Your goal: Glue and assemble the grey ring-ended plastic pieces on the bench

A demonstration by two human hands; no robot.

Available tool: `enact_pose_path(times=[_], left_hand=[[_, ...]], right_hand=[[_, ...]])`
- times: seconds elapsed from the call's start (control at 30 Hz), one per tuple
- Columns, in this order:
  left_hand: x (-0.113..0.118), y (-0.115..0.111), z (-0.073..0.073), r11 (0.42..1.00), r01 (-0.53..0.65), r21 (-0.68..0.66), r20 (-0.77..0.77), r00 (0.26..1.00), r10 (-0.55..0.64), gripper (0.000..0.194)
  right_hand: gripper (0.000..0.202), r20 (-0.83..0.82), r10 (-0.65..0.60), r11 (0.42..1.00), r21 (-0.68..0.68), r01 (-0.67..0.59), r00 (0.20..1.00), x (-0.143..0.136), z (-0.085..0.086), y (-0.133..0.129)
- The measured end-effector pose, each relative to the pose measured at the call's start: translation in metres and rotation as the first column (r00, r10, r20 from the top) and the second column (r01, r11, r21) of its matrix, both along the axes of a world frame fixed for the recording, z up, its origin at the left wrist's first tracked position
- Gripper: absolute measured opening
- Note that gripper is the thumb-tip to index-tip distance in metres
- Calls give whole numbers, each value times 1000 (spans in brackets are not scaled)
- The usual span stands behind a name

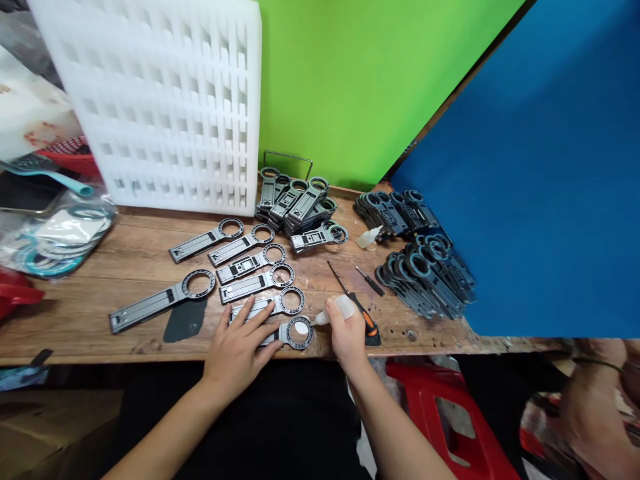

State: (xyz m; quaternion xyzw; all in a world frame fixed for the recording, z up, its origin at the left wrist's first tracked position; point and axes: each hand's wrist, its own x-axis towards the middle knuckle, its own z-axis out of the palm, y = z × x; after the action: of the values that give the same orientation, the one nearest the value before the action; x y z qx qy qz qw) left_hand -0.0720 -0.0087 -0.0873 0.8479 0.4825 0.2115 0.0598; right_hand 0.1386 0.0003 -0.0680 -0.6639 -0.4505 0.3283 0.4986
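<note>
My right hand (pixel 349 339) grips a small translucent squeeze bottle (pixel 344 307). Its narrow nozzle points left, at the rim of the nearest grey plastic part with a ring end (pixel 300 333); whether it touches is too small to tell. Fingers spread, my left hand (pixel 235 350) lies across the handles of this part and the grey part just behind it (pixel 292 301). More of these ring-ended parts (pixel 250 285) are lined up behind, rings to the right. Another single part (pixel 163 303) lies apart on the left.
Stacked grey parts (pixel 300 200) stand at the back, with darker stacks (pixel 425 273) on the right. An orange-black screwdriver (pixel 369 323), a smaller screwdriver (pixel 370 281) and a second bottle (pixel 369 237) lie nearby. White foam (pixel 175 100) and a blue panel (pixel 540 167) border the wooden table (pixel 135 243).
</note>
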Motion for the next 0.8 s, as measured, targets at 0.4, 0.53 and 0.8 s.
enact_pose_path(times=[0.4, 0.53, 0.8], left_hand=[[0, 0, -2, 1000, -1, 9, -3, 1000, 1, 30], [1, 0, -2, 1000, -1, -3, 5, 1000, 1, 31], [0, 1, -2, 999, 18, -43, -5, 1000, -18, 33]], right_hand=[[28, 41, 140, 989, -44, -138, 989, 5, 3, -16], [26, 37, 169, 985, -49, -167, 985, 5, 4, -19], [33, -20, 36, 997, -66, -37, 999, 8, 1, -7]])
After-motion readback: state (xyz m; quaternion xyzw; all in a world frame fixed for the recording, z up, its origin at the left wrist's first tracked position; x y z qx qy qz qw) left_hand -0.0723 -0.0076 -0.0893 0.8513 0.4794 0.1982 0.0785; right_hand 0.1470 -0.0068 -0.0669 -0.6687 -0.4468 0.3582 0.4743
